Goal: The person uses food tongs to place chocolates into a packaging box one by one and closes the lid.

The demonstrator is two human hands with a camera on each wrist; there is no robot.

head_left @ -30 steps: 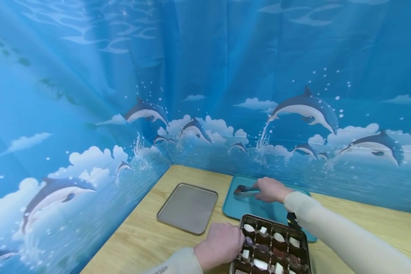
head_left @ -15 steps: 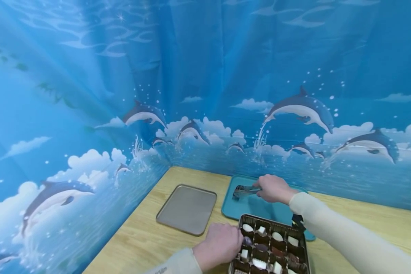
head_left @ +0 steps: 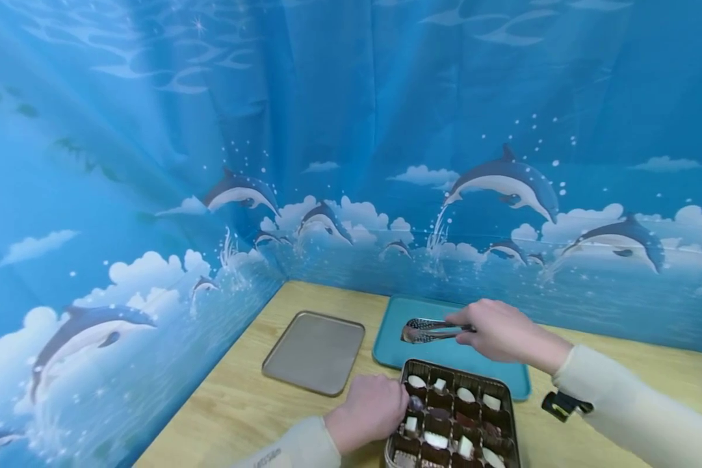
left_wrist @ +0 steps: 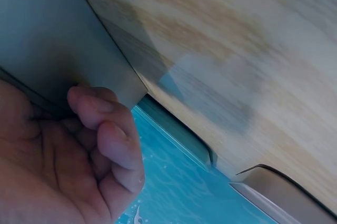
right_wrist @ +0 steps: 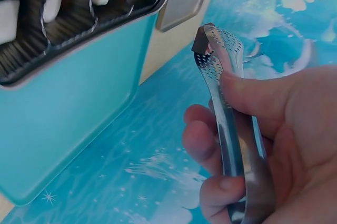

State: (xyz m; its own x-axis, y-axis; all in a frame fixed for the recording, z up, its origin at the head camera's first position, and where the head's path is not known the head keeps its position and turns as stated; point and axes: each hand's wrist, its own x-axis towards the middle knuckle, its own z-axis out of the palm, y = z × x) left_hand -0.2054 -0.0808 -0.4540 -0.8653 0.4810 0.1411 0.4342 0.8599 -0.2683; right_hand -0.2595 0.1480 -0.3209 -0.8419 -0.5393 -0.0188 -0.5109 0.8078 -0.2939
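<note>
In the head view my right hand grips a pair of metal serving tongs over the teal tray. Pinched between the perforated tips is a small dark brown piece, apparently chocolate, which the right wrist view shows best. My left hand holds the left rim of a chocolate box, its fingers curled at the edge. White, brown and purplish chocolates sit in the box's dark divided compartments. The left wrist view shows these curled fingers against the box's side wall.
A bare grey-brown metal tray lies left of the teal tray on the wooden table. The box overlaps the teal tray's front edge. A curtain printed with dolphins hangs close behind and along the left of the table.
My right hand has drawn back to the right and turned, and the tongs look higher, with the brown piece between their tips. The left hand stays at the box; the head view shifts slightly.
</note>
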